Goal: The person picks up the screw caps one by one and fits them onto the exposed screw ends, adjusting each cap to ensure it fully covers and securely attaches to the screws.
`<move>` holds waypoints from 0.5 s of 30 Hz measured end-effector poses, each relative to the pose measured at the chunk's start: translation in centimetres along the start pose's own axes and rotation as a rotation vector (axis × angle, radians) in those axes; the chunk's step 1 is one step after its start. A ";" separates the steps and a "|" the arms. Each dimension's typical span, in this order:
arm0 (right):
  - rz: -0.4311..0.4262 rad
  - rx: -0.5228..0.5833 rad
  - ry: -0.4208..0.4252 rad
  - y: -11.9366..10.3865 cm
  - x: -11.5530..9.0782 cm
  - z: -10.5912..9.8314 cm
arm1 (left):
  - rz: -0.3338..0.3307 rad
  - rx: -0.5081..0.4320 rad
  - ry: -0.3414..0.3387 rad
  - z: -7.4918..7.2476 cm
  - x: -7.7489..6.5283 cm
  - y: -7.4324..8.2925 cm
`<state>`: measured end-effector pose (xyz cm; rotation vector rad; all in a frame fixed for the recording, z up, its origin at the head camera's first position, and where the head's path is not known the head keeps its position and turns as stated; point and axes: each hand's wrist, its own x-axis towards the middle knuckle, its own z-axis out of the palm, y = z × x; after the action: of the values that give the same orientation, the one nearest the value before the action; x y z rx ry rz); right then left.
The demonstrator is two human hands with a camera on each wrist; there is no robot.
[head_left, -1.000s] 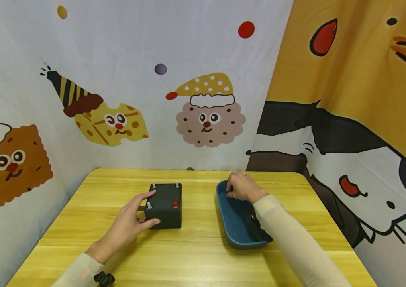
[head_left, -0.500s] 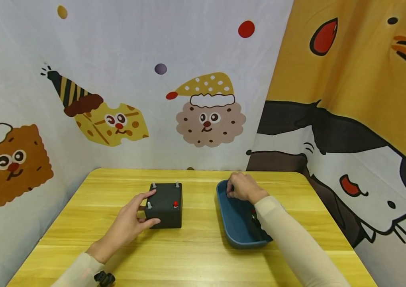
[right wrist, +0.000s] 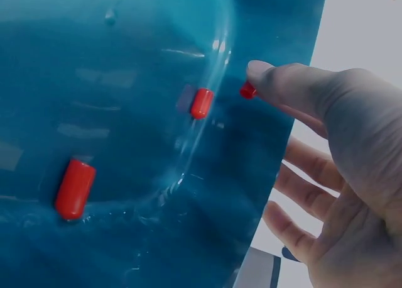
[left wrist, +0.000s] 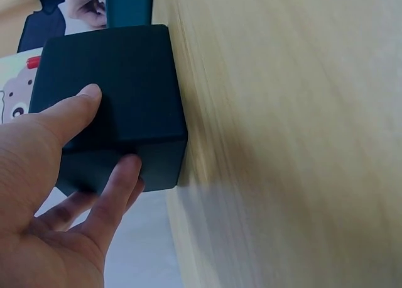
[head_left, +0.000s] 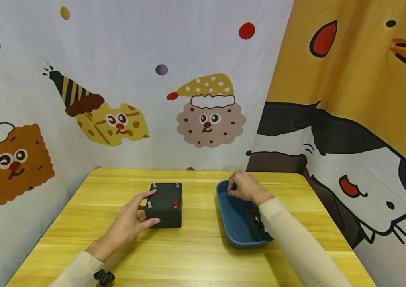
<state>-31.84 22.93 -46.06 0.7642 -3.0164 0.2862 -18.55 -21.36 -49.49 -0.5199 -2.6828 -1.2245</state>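
Observation:
My left hand (head_left: pixel 125 223) steadies a black box (head_left: pixel 165 195) on the table, thumb on its near face and fingers on its left side. Metal posts stand at the box's top corners; the near right one carries a red cap (head_left: pixel 175 203). My right hand (head_left: pixel 247 187) is over the far end of a blue tray (head_left: pixel 233 223). In the right wrist view, its thumb and index finger pinch a small red cap (right wrist: pixel 247 90). Two more red caps, one small (right wrist: pixel 201 104) and one larger (right wrist: pixel 75 189), lie in the tray.
Dark items (head_left: pixel 258 227) with a bit of red lie at the tray's near right end, partly behind my right sleeve (head_left: pixel 289 235). The wooden table (head_left: pixel 195 259) reaches back to a printed cloth (head_left: pixel 203 155).
My right hand and forearm have shifted slightly to the right over the tray. My left hand and the black box stay where they were.

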 end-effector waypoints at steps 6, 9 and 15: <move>-0.010 0.025 0.027 -0.2 -0.4 -0.5 | 0.002 0.004 -0.006 -0.2 0.0 0.0; -0.007 0.039 0.038 -0.2 -0.6 -0.7 | 0.002 0.009 -0.012 -0.2 0.0 0.0; -0.027 0.028 0.095 -0.9 -1.1 -1.4 | 0.002 0.002 -0.021 -0.3 0.1 -0.1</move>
<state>-30.54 22.94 -44.59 0.7700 -2.9171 0.3547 -18.68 -21.59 -49.33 -0.5379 -2.6993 -1.2227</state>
